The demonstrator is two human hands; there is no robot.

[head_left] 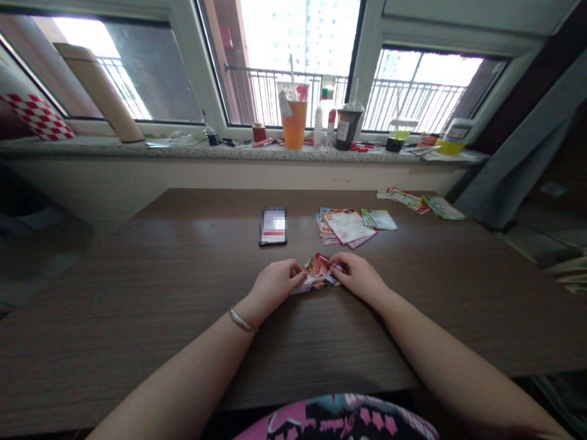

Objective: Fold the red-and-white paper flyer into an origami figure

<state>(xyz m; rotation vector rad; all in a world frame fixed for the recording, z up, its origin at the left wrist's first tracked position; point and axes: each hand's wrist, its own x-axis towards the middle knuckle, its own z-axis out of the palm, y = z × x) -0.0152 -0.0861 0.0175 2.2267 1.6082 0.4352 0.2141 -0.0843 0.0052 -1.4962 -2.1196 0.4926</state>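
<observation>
A person seated at a dark wooden table works a small folded leaflet, printed in red and white, between both hands. The leaflet lies flat on the tabletop directly ahead of the body, its long axis running left to right, so that each end meets one hand. The left hand pinches the leaflet's left end with thumb and fingertips; a thin metal bangle circles that wrist. The right hand closes on the right end, its fingers curled over the paper's upper edge. Neither hand is clearly the nearer: the paper sits between them, touching both, and both are grasping it rather than resting open.

Beyond the hands, a smartphone lies face up, and just to its right a loose stack of similar leaflets is fanned out on the table. More leaflets lie well apart near the far right edge. On the stone windowsill behind stand an orange drink cup with a straw, a dark iced drink cup and a white bottle.
</observation>
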